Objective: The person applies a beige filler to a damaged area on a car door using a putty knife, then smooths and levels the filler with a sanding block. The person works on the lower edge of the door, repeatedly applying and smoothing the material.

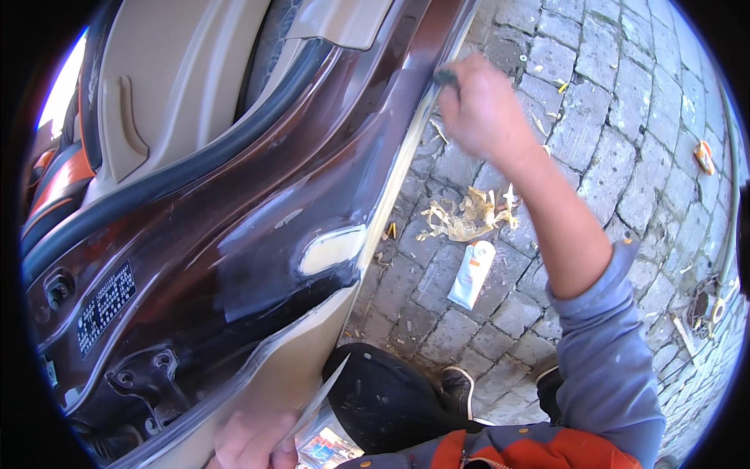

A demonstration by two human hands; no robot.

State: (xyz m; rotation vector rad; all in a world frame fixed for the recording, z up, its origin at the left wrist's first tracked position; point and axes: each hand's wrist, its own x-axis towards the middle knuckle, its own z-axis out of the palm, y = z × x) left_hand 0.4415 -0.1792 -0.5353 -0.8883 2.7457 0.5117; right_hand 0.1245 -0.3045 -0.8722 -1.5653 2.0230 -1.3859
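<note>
Beside me is the brown sill [312,187] of a car's door opening. It has a cream patch of filler [332,250] and dull grey areas, and a pale strip runs along its outer edge. My right hand [484,109], slightly blurred, is closed at the far end of that edge. A small dark green piece [445,77] shows between its fingers and the sill; its kind is unclear. At the lower edge, my left hand [254,439] is closed around a thin, pale, flat piece [324,391] with a pointed tip, beside the beige lower panel [293,356].
On the paving bricks [609,148] lie crumpled yellowish scraps [469,215] and a white-and-orange tube [472,273]. An orange-and-white roll [704,157] lies farther right. My shoe [457,388] is below the sill. A seat [180,70] with beige trim is inside the car.
</note>
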